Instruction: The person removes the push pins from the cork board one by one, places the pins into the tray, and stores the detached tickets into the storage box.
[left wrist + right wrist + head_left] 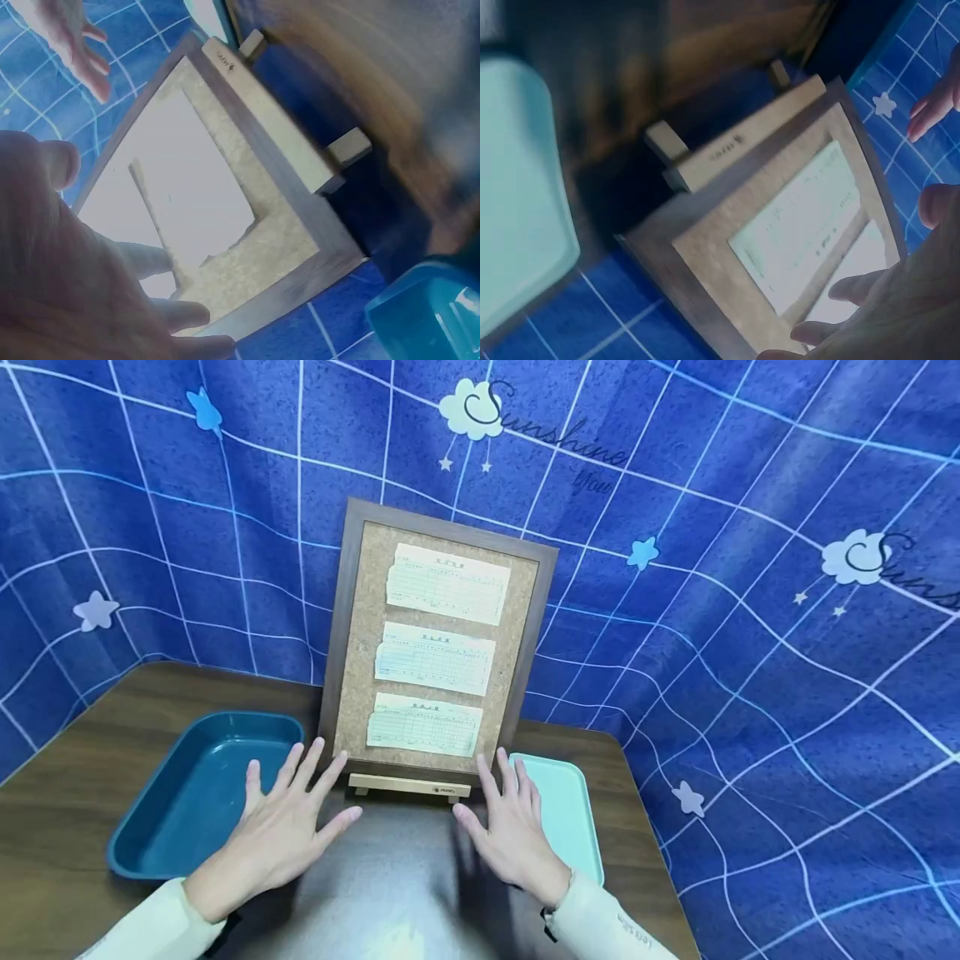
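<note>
A framed cork board (442,760) leans upright on a small wooden easel (408,784). Three printed paper slips are fixed to it in a column: a top slip (448,583), a middle slip (435,658) and a bottom slip (424,724). My left hand (281,827), fingers spread, hovers in front of the board's lower left corner and overlaps the blue tray in the head view. Opposite it, my right hand (513,827) is spread before the lower right corner, beside the mint tray. Neither hand holds anything.
On the left of the dark wooden table (60,810) sits a deep blue tray (195,793). A shallow mint tray (566,818) lies on the right. Behind the table hangs a blue curtain (247,543) with white lines, stars and clouds.
</note>
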{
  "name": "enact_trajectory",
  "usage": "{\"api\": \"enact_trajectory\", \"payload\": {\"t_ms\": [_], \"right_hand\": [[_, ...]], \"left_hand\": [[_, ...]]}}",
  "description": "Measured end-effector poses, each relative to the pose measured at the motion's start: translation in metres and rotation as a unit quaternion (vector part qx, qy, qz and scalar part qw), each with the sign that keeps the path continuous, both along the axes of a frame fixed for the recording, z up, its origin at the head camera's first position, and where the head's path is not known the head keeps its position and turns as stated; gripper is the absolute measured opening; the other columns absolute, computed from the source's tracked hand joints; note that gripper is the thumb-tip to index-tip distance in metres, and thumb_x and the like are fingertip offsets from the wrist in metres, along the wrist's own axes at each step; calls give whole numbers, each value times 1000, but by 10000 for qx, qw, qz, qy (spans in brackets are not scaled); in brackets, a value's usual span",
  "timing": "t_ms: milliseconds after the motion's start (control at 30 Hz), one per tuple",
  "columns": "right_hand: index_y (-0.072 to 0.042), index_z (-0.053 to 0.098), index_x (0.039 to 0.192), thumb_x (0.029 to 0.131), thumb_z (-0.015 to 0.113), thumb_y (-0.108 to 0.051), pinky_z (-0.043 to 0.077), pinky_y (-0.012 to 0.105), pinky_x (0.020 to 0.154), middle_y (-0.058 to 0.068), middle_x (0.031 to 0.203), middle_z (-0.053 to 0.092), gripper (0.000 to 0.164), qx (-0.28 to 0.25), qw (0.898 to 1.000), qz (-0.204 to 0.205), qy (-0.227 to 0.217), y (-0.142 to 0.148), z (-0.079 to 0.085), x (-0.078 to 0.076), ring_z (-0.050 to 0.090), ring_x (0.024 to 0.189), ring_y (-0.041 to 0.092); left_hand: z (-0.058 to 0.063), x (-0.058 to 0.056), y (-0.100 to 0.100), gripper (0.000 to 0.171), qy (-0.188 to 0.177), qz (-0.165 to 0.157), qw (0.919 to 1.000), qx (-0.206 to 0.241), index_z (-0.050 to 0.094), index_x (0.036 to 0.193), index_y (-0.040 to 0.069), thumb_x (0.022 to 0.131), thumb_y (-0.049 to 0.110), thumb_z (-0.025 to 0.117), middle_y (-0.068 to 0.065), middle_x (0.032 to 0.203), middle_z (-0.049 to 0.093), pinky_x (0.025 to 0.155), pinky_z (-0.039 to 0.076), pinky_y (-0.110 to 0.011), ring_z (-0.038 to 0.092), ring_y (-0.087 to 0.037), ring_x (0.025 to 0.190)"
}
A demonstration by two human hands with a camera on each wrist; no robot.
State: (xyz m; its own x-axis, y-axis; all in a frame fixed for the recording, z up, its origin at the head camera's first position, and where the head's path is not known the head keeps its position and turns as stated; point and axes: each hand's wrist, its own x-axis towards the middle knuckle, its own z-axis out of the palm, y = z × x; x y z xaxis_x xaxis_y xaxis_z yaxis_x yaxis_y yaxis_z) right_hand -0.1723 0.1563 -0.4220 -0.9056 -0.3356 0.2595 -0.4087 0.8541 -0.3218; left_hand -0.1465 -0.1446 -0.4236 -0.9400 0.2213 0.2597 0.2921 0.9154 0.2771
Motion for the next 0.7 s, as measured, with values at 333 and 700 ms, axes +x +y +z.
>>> {"api": "enact_trajectory", "payload": {"t_ms": [333,700], "right_hand": [[-23,15,152,94,31,-63,5,57,106,11,157,4,72,89,9999,34,85,-9,31,-12,-7,141,31],[-18,20,151,94,30,-63,4,56,106,13,156,6,74,46,9996,13,281,-21,61,-29,-5,141,32]], "left_hand": [[23,-12,0,78,158,-88,9997,143,24,150,14,91,64,38,-20,154,14,94,-12,-71,5,-40,140],[54,-29,2,79,314,-154,9993,116,21,151,15,92,64,37,-19,155,10,93,-6,-74,1,-38,140]]}}
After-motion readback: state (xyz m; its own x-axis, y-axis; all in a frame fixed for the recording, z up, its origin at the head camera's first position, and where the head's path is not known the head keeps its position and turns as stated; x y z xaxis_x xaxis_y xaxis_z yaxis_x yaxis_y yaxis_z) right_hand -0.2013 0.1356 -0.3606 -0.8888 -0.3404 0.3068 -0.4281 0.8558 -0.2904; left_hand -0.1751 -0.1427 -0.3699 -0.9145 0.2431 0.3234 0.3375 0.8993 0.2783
